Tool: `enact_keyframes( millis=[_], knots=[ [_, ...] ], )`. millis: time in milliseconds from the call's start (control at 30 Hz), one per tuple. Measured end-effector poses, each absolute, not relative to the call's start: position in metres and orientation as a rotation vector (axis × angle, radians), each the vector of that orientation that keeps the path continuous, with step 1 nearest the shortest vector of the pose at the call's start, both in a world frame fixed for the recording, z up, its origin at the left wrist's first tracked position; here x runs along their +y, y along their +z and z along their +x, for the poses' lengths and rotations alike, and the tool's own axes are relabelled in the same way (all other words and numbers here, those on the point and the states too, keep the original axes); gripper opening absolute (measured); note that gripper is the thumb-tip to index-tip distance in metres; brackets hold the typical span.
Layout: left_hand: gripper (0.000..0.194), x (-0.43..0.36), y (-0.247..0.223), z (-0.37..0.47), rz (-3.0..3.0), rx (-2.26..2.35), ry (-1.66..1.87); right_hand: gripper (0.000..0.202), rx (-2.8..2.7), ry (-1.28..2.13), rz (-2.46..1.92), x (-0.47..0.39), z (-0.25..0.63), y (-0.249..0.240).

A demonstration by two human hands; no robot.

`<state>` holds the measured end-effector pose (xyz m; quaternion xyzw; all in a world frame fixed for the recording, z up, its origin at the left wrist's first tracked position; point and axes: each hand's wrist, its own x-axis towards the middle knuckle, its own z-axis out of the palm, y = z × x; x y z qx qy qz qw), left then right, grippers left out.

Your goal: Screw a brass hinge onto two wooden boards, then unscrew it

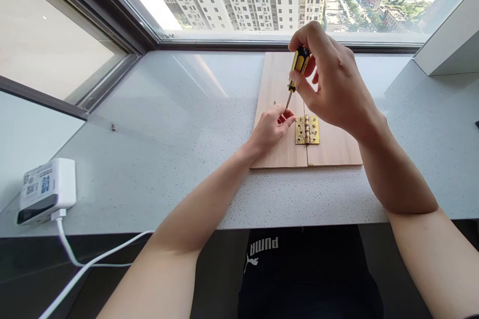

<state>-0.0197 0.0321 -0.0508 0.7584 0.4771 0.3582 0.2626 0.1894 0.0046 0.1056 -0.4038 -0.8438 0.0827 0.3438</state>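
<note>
A screwdriver (299, 62) with a yellow and black handle is gripped by the fingers of my right hand (329, 77), its shaft slanting down to the left. The lower end of the shaft is at the pinched fingers of my left hand (274, 124); whatever they hold is hidden. A brass hinge (307, 130) lies just right of my left fingertips, across the seam between two light wooden boards (279, 155). Several holes show in the hinge plates. A small screw (275, 102) is on the left board, above my left hand.
The boards rest on a speckled white counter (157, 159) below a window. A white device (50, 189) with a cable stands at the left, and a small brown object (113, 127) lies farther back. A white box-like block (452, 40) is at the back right.
</note>
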Motion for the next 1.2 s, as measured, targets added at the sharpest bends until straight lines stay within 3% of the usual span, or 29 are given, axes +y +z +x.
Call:
enact_keyframes(
  millis=[267,533,800,1200],
  knots=[
    [0.008,0.053,-0.059,-0.048,2.045,1.506,1.168,0.021,-2.197,0.255,-1.073,0.020,0.199,0.097],
    [0.014,0.060,-0.072,-0.057,1.984,1.545,1.150,0.015,-2.254,0.279,-1.081,0.030,0.199,0.083],
    [0.015,0.063,-0.077,-0.058,2.040,1.572,1.093,0.023,-2.301,0.270,-1.102,0.033,0.198,0.078],
    [0.016,0.065,-0.082,-0.058,2.113,1.575,1.065,0.006,-2.316,0.262,-1.068,0.039,0.203,0.070]
  ],
)
